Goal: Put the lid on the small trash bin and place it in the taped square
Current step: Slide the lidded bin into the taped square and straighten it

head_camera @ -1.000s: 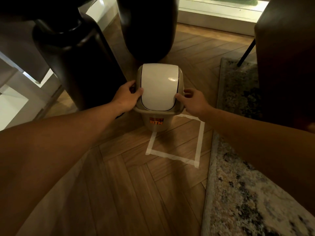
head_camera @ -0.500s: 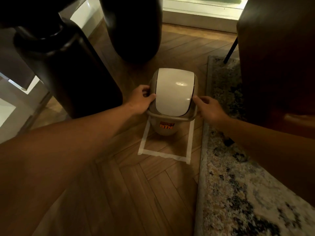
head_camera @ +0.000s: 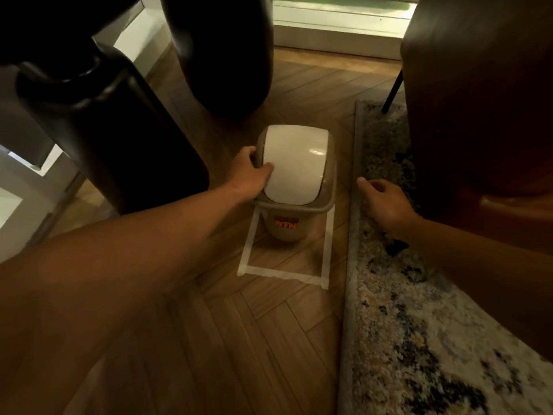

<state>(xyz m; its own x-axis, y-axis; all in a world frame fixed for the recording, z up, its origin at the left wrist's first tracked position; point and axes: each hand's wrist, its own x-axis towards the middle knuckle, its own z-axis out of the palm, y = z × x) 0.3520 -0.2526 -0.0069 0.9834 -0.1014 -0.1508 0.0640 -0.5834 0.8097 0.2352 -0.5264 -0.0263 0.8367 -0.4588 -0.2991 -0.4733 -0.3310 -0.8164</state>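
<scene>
One small beige trash bin [head_camera: 287, 226] stands upright on the wooden floor [head_camera: 239, 339], its base inside the far part of the taped square [head_camera: 282, 274]. White tape runs down the bin's left and right sides and across the front, where the near strip lies well clear of the base; the far strip is hidden behind the bin. An orange label marks the bin's front wall, its lettering too blurred to read fully. The lid [head_camera: 294, 164], with a pale swing flap set in a beige frame, sits on top of the bin and looks level all around.

The left hand [head_camera: 250, 172] grasps the lid's left edge, thumb pressed on the flap and fingers wrapped around the frame's side. The right hand [head_camera: 384, 202] is off the bin, apart from its right rim, hovering loosely curled and empty above the edge of the patterned rug [head_camera: 419, 339].

That rug lies along the square's right side, just beside the tape. Two large dark rounded objects stand beyond and to the left of the bin, one [head_camera: 113, 130] near the left hand, the other [head_camera: 221, 52] farther back. A brown chair [head_camera: 478, 100] fills the upper right, one thin dark leg resting on the rug's far end.
</scene>
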